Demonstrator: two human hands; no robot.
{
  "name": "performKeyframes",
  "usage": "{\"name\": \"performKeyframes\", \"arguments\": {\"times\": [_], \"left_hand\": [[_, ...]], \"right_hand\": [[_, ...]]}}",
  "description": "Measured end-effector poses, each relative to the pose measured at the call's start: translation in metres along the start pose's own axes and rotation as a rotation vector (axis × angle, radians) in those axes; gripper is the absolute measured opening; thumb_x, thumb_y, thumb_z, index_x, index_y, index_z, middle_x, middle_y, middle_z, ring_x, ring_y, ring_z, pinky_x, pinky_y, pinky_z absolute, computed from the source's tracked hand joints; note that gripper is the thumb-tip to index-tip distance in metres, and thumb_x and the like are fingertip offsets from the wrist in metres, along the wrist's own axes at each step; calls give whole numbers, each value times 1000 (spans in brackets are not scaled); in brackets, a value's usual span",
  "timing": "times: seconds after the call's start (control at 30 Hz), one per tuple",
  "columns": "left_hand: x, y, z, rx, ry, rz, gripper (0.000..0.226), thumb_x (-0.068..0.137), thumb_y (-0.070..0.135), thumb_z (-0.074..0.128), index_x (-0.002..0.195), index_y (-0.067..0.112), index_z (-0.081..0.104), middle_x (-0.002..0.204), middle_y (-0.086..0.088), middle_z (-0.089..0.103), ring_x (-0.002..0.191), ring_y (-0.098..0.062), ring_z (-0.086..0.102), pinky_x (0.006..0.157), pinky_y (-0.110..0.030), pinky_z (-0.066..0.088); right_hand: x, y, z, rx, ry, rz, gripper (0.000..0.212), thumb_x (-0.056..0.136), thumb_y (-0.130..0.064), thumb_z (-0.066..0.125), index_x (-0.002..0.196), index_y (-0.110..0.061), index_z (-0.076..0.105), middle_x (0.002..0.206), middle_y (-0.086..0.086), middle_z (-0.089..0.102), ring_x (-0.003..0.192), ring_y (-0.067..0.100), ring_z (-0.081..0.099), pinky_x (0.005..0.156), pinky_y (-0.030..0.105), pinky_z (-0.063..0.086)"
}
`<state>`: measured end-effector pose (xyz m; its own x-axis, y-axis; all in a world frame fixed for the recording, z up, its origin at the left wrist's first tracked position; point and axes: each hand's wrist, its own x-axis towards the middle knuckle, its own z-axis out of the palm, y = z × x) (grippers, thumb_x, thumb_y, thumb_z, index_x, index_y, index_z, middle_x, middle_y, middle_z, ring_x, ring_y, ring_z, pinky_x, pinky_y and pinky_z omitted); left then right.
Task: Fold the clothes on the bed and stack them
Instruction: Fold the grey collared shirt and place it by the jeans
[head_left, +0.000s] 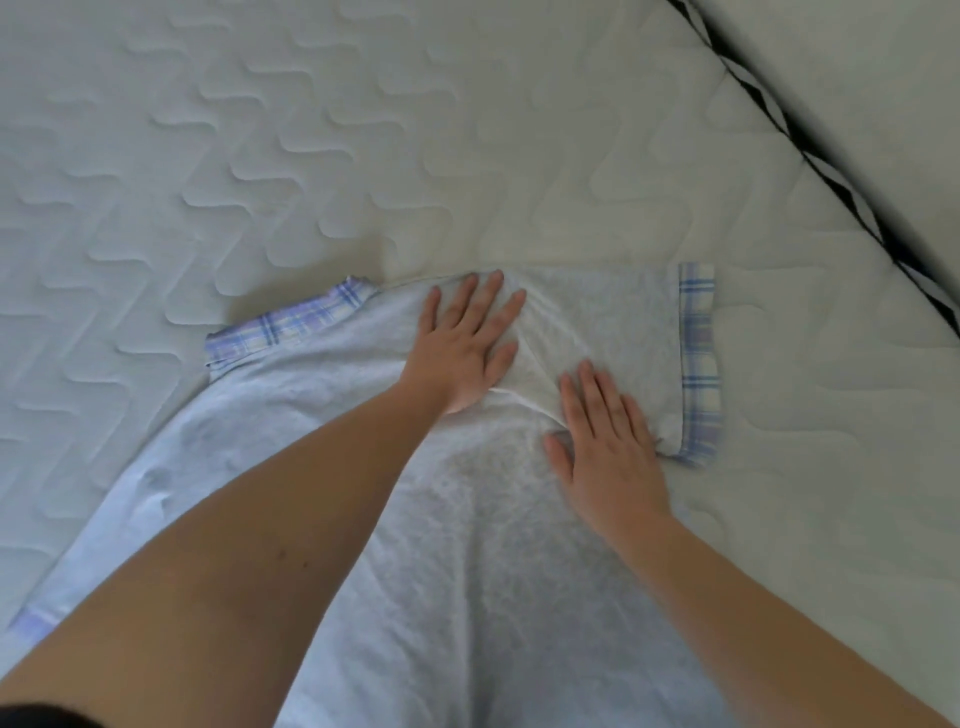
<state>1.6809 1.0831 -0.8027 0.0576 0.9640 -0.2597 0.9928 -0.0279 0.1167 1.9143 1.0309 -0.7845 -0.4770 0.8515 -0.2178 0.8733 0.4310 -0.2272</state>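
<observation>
A pale grey shirt (322, 415) with blue plaid trim lies spread on the white quilted mattress (363, 130). Its plaid collar (291, 325) points left and one short sleeve with a plaid cuff (698, 364) reaches right. My left hand (465, 345) lies flat with straight fingers on the shoulder, near the top edge. My right hand (605, 444) presses flat on the cloth just below the sleeve, fingers straight. A raised crease runs between the two hands. Both forearms cover much of the shirt's body.
The mattress edge with black-and-white piping (810, 156) runs diagonally across the top right, with another pale padded surface (883, 78) beyond it. Bare quilted mattress stretches above and to the left of the shirt.
</observation>
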Motion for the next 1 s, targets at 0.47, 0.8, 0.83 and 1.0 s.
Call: {"name": "performKeyframes", "arguments": {"times": [0.47,0.8,0.83,1.0], "left_hand": [[42,-27,-34,-309,211,-12,51,96,39,58,139,13,52,147,-8,46,137,-27,40,113,-38,25],[71,-23,-58,-544,214,-207,11,90,23,67,94,16,74,92,7,69,88,-7,59,76,-6,39],[75,-25,-61,-574,169,-241,8,90,23,67,92,18,73,88,11,67,85,-5,57,70,-2,36],[89,-28,-73,-578,-20,-287,7,90,26,69,88,19,70,74,15,59,72,-4,54,67,-17,40]], "right_hand": [[7,6,-4,-33,38,57,63,101,-51,18,156,-22,21,163,4,14,151,22,14,122,45,10],[28,-5,-19,-1,152,63,62,101,-48,18,154,-17,28,161,7,23,150,23,17,123,45,6],[31,-6,-19,-9,158,58,61,101,-47,19,154,-17,28,161,7,23,150,24,17,123,45,7],[29,4,-8,-109,171,57,60,101,-47,29,154,-18,29,162,8,23,150,23,18,122,48,9]]}}
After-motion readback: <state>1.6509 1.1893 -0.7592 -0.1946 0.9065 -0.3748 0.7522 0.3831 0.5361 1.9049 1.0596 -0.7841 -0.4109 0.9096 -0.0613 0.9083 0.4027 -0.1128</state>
